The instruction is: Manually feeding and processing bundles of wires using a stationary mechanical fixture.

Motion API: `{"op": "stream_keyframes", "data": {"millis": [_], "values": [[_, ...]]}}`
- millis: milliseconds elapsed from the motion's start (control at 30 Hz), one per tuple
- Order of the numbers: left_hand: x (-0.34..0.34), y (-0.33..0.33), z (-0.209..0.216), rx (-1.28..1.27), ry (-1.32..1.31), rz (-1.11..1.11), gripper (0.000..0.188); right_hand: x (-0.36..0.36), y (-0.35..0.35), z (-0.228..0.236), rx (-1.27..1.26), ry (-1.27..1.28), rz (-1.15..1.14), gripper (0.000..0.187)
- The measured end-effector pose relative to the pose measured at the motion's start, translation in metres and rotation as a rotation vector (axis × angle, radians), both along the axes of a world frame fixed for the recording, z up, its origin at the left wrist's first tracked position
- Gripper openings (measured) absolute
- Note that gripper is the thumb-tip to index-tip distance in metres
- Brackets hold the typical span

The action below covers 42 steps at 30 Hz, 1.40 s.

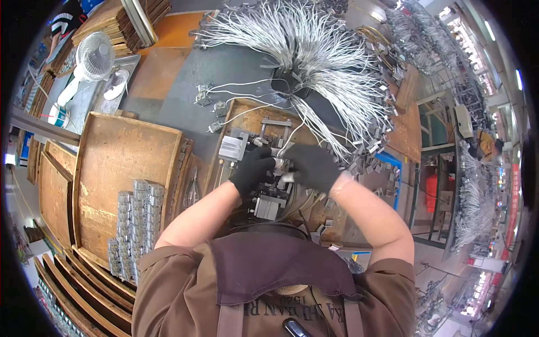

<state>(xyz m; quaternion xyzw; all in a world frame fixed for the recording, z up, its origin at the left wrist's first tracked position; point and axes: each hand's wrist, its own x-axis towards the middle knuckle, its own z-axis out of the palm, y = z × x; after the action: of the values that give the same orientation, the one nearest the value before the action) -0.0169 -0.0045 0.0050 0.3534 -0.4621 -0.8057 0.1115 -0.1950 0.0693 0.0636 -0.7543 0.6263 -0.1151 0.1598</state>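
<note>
A metal clamping fixture (275, 126) with bars and blocks stands on the bench in front of me. Both hands wear black gloves with bare fingertips. My left hand (254, 168) is closed over the middle of the fixture, its fingertips pinched at a small part that I cannot make out. Close beside it, my right hand (312, 166) reaches in from the right, smeared by motion, its fingers partly hidden. White cables (317, 121) run from a large fanned bundle (337, 73) down toward the right hand. A silver metal block (231, 147) sits at the fixture's left.
Stacked grey metal housings (136, 219) stand on a wooden tray (123, 146) at left. Pliers (192, 188) lie between tray and fixture. Several wired connectors (203, 96) rest on the bench beyond. A white fan (94, 56) stands far left. A blue bin (397, 168) sits at right.
</note>
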Motion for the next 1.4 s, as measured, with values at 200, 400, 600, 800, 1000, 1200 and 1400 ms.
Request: {"op": "stream_keyframes", "data": {"millis": [200, 400, 600, 800, 1000, 1200, 1400], "values": [[0.000, 0.013, -0.013, -0.214, 0.068, -0.059, 0.059, 0.000, 0.011, -0.012, 0.036, -0.013, 0.040, 0.034], [0.019, 0.016, -0.002, -0.853, -0.182, -0.174, 0.077, -0.003, 0.014, -0.040, -0.070, 0.066, 0.108, 0.025], [0.012, 0.016, -0.016, -0.981, -0.251, -0.156, 0.068, 0.007, -0.001, -0.044, 0.126, 0.105, 0.063, 0.022], [-0.010, 0.008, -0.032, -0.965, -0.317, -0.133, 0.060, 0.008, -0.008, -0.052, 0.008, 0.141, -0.061, 0.030], [-0.014, 0.006, -0.022, -0.893, -0.359, -0.182, 0.062, 0.005, 0.000, -0.049, -0.077, 0.112, -0.155, 0.023], [-0.004, 0.004, -0.020, -0.819, -0.262, -0.140, 0.063, -0.005, 0.008, -0.052, 0.027, 0.027, -0.094, 0.025], [0.041, 0.022, 0.004, -0.724, -0.064, 0.086, 0.066, -0.099, 0.023, -0.039, -0.543, -0.112, -0.403, 0.037]]}}
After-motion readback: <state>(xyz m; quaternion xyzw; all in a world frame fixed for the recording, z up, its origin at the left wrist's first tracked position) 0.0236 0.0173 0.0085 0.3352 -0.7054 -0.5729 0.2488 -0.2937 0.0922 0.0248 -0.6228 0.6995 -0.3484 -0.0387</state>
